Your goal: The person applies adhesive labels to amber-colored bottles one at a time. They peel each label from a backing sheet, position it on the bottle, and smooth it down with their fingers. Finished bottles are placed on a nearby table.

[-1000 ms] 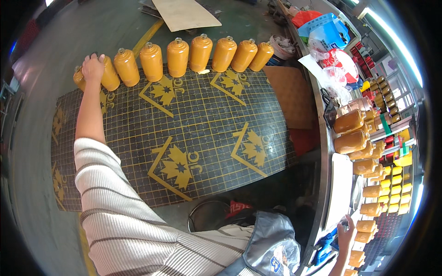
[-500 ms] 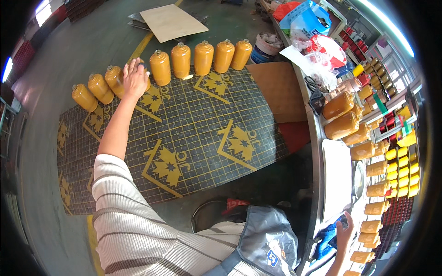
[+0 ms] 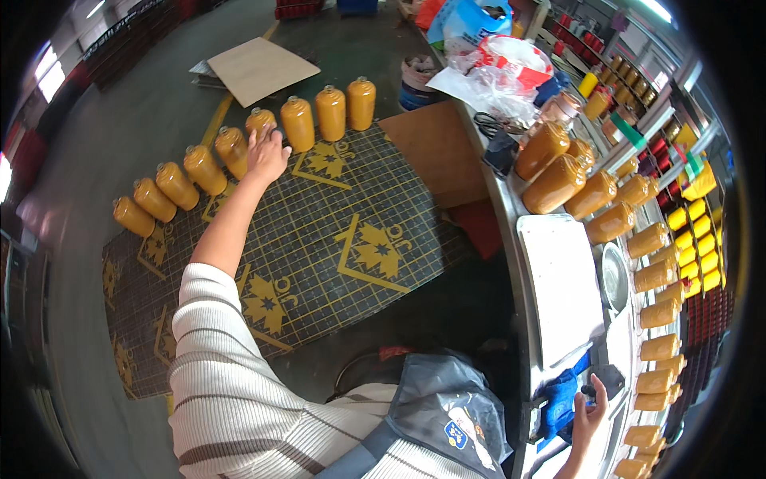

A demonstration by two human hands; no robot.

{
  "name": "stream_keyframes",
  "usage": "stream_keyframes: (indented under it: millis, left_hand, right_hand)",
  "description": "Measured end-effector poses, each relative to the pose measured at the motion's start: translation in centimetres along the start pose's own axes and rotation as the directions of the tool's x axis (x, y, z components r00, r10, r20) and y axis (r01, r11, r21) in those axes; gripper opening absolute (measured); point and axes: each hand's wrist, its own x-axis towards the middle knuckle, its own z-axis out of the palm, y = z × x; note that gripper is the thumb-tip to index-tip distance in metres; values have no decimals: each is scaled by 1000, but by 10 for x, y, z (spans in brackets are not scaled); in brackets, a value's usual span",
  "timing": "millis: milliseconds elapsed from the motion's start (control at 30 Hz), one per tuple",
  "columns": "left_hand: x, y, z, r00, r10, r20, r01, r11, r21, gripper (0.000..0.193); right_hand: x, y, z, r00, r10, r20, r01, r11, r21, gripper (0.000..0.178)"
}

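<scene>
Amber-brown glossy bottles with short clear necks stand upright in a curved row along the far edge of a dark mat point(image 3: 319, 215) with yellow grid lines. My left hand point(image 3: 269, 156) reaches out to one bottle point(image 3: 260, 119) in the middle of the row, its fingers bent against the near side and hiding the lower part. A small dark thing shows at a finger. Bottles stand close on either side, one point(image 3: 298, 126) to the right and another point(image 3: 231, 152) to the left. At lower right my right hand point(image 3: 588, 419) hangs empty, fingers apart, beside a blue cloth point(image 3: 561, 399).
On the workbench at right lie a white tray point(image 3: 561, 279), a metal bowl point(image 3: 613, 278) and several more amber bottles point(image 3: 554, 185). Plastic bags point(image 3: 511, 64) crowd its far end. Brown cardboard point(image 3: 435, 152) lies beside the mat; a flat board point(image 3: 263, 70) is beyond the row.
My left hand has shifted right along the row to another bottle. The view has turned, so the row and bench sit further left. My right hand stays empty near the blue cloth.
</scene>
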Motion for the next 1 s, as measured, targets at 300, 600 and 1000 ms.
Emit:
stream_keyframes:
  millis: [300,600,1000]
  left_hand:
    - [35,136,-2,943,283,-178,-310,939,-150,55]
    - [-41,454,-124,785,525,-329,-549,344,-762,44]
    - [4,611,-62,852,-104,-513,-352,612,-708,75]
  right_hand:
    - [-23,21,-15,972,200,-124,-164,954,253,52]
    - [-23,6,-35,958,263,-116,-220,931,292,44]
    - [-80,123,-23,868,399,-297,-265,876,404,43]
